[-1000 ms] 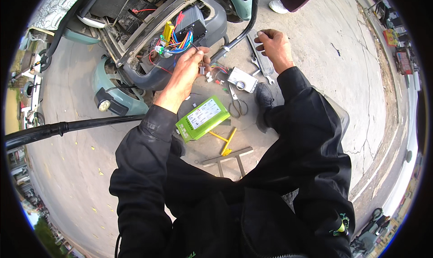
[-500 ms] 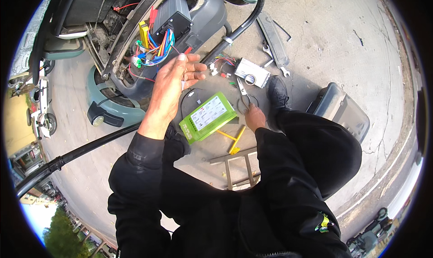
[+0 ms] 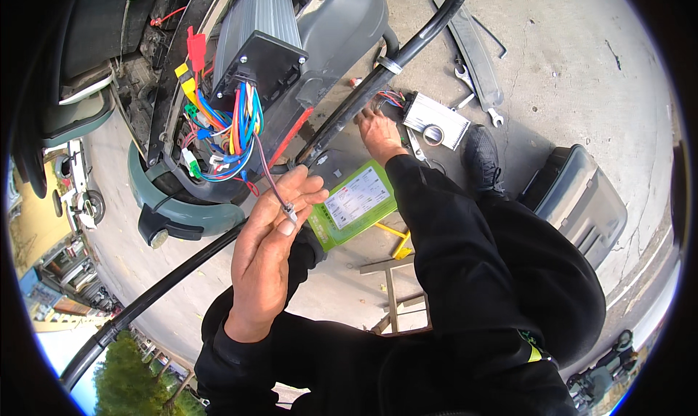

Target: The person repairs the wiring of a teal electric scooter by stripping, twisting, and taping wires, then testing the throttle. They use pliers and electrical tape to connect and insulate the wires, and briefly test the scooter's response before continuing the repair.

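Observation:
A thin purplish wire with a small connector (image 3: 289, 212) at its end rests in my left hand (image 3: 260, 260), pinched between thumb and fingers. The wire comes from a bundle of coloured wires (image 3: 246, 122) out of a finned grey controller box (image 3: 263, 34) on the vehicle. My right hand (image 3: 382, 134) is reaching down to the ground, fingers curled at the wires (image 3: 392, 96) of a second silver controller (image 3: 435, 118); what they grip is hidden. Scissors (image 3: 416, 146) lie beside this hand, and a roll of tape (image 3: 433, 134) sits on the silver controller.
A green printed package (image 3: 352, 204) lies between my feet, next to a yellow T-shaped tool (image 3: 396, 239). Wrenches (image 3: 465, 78) and a long grey panel (image 3: 476, 60) are on the right. A black tube (image 3: 327, 136) crosses the scene. A grey plastic bin (image 3: 578, 205) stands near my right shoe.
My right hand has left the scissors and moved up and left to the silver controller's wires. My left hand has come down and closed on the connector. The view has moved closer to the vehicle.

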### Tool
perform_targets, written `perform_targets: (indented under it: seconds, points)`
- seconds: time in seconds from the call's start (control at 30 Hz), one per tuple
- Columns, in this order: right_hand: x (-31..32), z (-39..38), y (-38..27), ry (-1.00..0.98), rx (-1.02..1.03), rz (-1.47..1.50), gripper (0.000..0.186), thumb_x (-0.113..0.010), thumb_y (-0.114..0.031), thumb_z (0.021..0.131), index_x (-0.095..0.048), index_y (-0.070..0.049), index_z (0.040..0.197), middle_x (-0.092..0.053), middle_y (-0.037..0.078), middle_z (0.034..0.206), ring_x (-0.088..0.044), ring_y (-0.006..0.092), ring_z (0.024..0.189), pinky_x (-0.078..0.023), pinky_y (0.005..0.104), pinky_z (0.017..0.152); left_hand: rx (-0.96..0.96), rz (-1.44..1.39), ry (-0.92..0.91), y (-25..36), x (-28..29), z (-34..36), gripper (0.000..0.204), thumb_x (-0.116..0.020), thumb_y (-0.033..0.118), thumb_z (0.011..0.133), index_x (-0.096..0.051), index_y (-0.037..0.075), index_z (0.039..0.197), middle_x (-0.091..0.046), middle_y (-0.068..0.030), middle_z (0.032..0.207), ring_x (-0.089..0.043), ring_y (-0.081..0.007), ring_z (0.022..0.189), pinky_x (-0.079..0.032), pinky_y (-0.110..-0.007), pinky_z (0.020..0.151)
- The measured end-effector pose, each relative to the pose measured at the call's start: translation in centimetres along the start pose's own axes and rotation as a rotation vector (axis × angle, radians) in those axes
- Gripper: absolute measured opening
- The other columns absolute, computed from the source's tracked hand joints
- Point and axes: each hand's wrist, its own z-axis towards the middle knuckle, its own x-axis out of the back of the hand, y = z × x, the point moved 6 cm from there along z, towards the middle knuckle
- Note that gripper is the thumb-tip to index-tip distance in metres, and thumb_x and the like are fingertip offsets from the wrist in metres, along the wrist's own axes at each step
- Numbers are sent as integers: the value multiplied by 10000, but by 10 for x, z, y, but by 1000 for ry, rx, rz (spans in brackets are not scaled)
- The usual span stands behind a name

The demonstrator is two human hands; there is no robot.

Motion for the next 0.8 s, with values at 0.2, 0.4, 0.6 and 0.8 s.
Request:
perform_targets:
  seconds: [0.2, 0.4, 0.6, 0.8]
  points:
    - [-1, 21, 16, -50, 142, -278, 272, -515, -180, 976, -687, -50, 1144, -646, 113, 1182, -647, 261, 1095, -568, 382, 837, -17, -4, -68, 4, -5, -3, 475, -382, 45, 961, -416, -48, 1426, -567, -294, 1364, -577, -372, 1281, -403, -479, 1138]
    - [-5, 35, 20, -141, 84, -287, 300, -491, -184, 981, -699, -46, 1148, -701, 131, 1119, -681, 244, 1051, -579, 372, 792, 60, -339, -217, 3, -12, -3, 389, -357, 52, 1021, -419, -14, 1399, -539, -281, 1425, -522, -369, 1357, -367, -473, 1153]
    - [15, 28, 14, -121, 146, -287, 300, -502, -235, 1005, -660, -39, 1167, -667, 151, 1127, -667, 278, 1087, -552, 439, 869, 144, -354, -193, 3, -15, -7, 406, -402, 67, 994, -465, -16, 1387, -517, -321, 1431, -553, -402, 1322, -436, -457, 1109]
    - [58, 7, 35, 51, -40, 155, 205, -539, -109, 957, -584, -21, 1136, -635, 212, 1151, -648, 392, 1063, -540, 468, 868, 41, -169, -190, 9, -15, -9, 301, -495, 118, 1056, -526, 20, 1339, -583, -210, 1395, -607, -282, 1263, -489, -387, 1041]
